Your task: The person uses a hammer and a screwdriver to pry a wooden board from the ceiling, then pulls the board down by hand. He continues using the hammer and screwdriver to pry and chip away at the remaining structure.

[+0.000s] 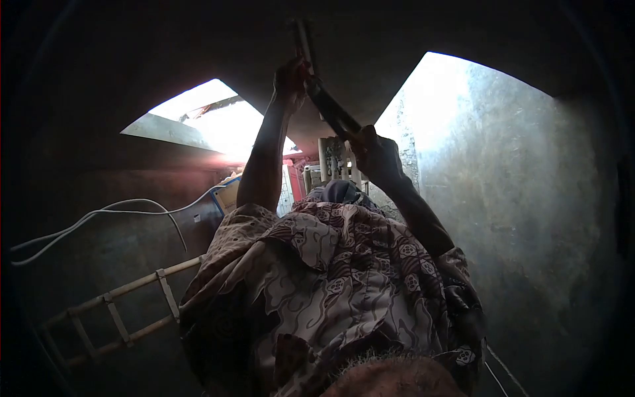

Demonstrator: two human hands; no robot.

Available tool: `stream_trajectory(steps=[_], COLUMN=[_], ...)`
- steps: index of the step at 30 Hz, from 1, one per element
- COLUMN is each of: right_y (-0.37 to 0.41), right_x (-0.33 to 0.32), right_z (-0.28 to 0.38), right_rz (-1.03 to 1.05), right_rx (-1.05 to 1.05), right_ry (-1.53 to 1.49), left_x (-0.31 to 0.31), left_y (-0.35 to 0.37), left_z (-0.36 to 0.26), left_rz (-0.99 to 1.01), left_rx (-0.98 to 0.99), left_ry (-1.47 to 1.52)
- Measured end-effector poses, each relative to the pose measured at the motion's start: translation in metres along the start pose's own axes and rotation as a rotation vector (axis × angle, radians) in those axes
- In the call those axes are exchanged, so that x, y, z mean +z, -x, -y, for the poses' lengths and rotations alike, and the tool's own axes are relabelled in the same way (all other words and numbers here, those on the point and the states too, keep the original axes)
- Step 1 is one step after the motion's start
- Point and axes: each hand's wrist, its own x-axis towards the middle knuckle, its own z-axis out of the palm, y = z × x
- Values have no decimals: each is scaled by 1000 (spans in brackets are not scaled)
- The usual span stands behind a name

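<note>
Both arms reach up toward the dark surface at the top of the head view. My left hand (289, 81) is closed around a thin, straight bar (304, 43) that runs up to that surface. Lower and to the right, my right hand (376, 153) wraps round the end of a dark long-handled tool (331, 109). This tool slants up to the left, and its far end meets the bar right beside my left hand. Shadow hides the tool's exact kind. My patterned shirt (331, 264) fills the lower middle.
A wooden ladder (119, 291) leans at the lower left, below loose white cables (119, 208). Bright openings (245, 126) flank the dark surface. Pale upright pipes (324, 159) and a blue-edged box (228, 193) stand beyond my arms. A grey wall (509, 185) rises on the right.
</note>
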Motion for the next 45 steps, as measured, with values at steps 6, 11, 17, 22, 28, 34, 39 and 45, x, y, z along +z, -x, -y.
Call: stream_trajectory(steps=[6, 11, 17, 22, 28, 34, 39, 45], right_y=[10, 9, 6, -8, -13, -33, -19, -31], right_x=[-9, -12, -15, 45, -11, 29, 5, 23], right_z=[5, 7, 10, -43, 28, -3, 34, 6], right_rz=[47, 28, -146, -127, -181, -78, -231, -66], right_rx=[-38, -124, -358, -290, -360, -48, -386, -39], right_ry=[-34, -8, -109, -77, -74, 22, -73, 80], left_x=[14, 10, 7, 21, 20, -7, 4, 7], left_y=[28, 6, -10, -20, -13, -26, -6, -10], left_z=[-24, -25, -12, -10, -26, -36, -36, -40], left_rz=[6, -23, 0, 204, 52, 498, 244, 293], left_rx=[-80, -118, -55, 41, -24, -127, 49, -108], left_ry=[-21, 72, 131, 86, 237, 56, 49, 86])
